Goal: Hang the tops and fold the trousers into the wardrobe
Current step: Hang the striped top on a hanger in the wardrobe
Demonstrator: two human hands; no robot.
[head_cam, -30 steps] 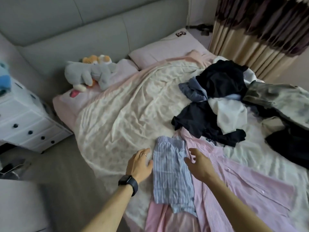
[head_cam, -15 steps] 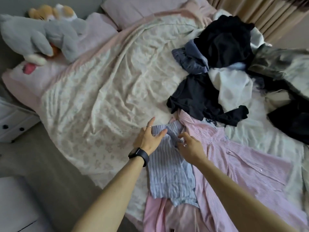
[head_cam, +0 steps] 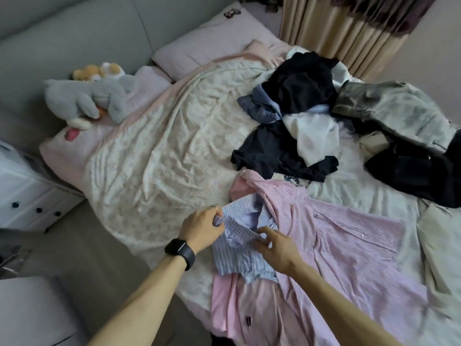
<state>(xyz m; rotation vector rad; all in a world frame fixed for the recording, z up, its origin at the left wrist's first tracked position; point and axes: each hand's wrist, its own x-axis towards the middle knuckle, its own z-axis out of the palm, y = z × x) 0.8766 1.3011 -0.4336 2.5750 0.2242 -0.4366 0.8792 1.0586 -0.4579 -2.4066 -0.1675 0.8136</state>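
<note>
Single head-worn view, looking steeply down, close over bed (head_cam: 154, 156)

Before you, thin woven cloth of blue striped shorts (head_cam: 234, 257), matt pink striped shirt (head_cam: 344, 243), creased soft quilt (head_cam: 162, 158), fuzzy plush toy (head_cam: 99, 96)

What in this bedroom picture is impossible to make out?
All in the head view.
The wardrobe: outside the frame.
White chest of drawers: cut off by the left edge.
Heap of black, white and blue clothes: pieces overlap, so tops and trousers cannot be told apart.
Plain pink garment: partly hidden under the blue striped garment that the left hand and right hand grip.
Its small black tag: too small to read.
</note>
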